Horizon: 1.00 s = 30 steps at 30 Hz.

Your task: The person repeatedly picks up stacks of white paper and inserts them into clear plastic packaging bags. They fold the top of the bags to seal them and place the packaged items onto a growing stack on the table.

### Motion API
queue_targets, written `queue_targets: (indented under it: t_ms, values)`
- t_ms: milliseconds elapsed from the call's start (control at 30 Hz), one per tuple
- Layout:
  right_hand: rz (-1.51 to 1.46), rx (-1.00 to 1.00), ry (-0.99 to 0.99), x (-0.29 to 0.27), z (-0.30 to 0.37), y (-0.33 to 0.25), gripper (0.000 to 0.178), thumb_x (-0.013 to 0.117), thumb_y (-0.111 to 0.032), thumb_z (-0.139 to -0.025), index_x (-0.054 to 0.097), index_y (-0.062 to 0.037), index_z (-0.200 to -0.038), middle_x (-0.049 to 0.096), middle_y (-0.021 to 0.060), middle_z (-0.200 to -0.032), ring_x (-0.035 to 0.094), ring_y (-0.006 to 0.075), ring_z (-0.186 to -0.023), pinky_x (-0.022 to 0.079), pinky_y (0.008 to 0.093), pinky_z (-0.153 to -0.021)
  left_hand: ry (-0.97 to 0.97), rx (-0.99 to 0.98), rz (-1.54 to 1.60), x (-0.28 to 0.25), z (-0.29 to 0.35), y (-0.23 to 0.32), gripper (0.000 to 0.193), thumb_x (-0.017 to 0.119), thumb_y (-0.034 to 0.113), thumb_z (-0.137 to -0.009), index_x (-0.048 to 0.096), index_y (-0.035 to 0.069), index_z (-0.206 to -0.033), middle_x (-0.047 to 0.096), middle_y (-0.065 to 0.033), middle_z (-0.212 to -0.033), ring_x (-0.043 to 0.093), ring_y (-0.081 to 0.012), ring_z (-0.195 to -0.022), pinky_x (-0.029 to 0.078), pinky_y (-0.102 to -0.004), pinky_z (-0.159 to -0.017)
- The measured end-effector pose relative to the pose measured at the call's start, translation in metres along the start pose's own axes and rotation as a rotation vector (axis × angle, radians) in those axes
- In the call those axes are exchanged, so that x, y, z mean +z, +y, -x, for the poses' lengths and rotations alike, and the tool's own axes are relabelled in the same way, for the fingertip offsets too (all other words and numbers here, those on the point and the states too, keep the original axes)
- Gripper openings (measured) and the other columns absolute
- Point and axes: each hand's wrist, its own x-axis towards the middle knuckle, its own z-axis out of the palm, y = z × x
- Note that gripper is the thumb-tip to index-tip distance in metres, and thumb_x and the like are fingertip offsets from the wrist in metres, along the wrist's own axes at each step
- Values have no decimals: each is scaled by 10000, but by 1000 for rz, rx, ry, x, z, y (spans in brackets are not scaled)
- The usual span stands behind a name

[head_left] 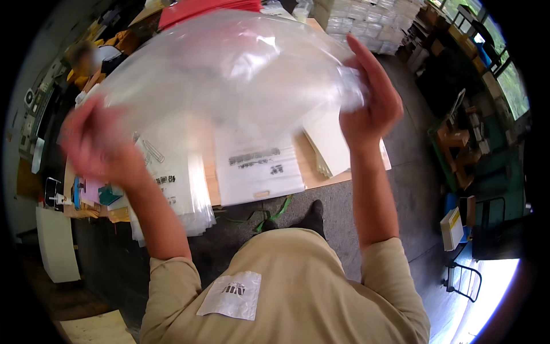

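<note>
A large clear plastic bag point(229, 74) billows above the table, stretched between my two hands. My left hand point(97, 140), smeared by motion, is closed on its left edge with curled fingers. At the opposite edge, my right hand point(372, 94) pinches gathered plastic, its index finger pointing up. Beneath the bag lies a white printed packet point(260, 172) with a slot near its front edge. To its left is a stack of translucent printed plastic bags point(180, 195), overhanging the table's front edge. A stack of white sheets point(329, 140) sits below my right hand, partly covered by the bag.
Red material point(195, 12) lies at the table's far end. Behind it stand wrapped white stacks point(366, 23). Another person point(86, 60) is at the far left. A green strap point(275, 215) lies on the floor by my feet. A hand cart point(463, 281) stands at right.
</note>
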Motion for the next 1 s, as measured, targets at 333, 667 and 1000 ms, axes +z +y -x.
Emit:
queue_targets:
  t_ms: [333, 667, 1000]
  values:
    - [201, 725, -880, -5, 336, 70, 175, 578, -138, -792, 730, -75, -852, 662, 221, -751, 646, 425, -740, 523, 508, -692, -148, -90, -195, 48, 139, -90, 150, 649, -16, -805, 675, 44, -940, 649, -113, -861, 668, -264, -788, 531, -343, -682]
    - [185, 773, -802, 37, 270, 87, 195, 660, -221, -841, 704, -54, -932, 686, 204, -816, 658, 401, -782, 529, 461, -677, -250, 198, -144, 42, 66, -25, 328, 568, -132, -744, 687, 63, -980, 608, -102, -935, 651, -299, -824, 536, -379, -711]
    - [-211, 946, -335, 52, 287, 62, 226, 640, -25, -853, 700, -36, -1071, 697, 80, -766, 617, 107, -679, 494, 292, -622, -144, 625, -205, 17, 41, 58, 178, 732, -4, -720, 707, 51, -888, 621, -53, -887, 610, -225, -755, 509, -338, -656]
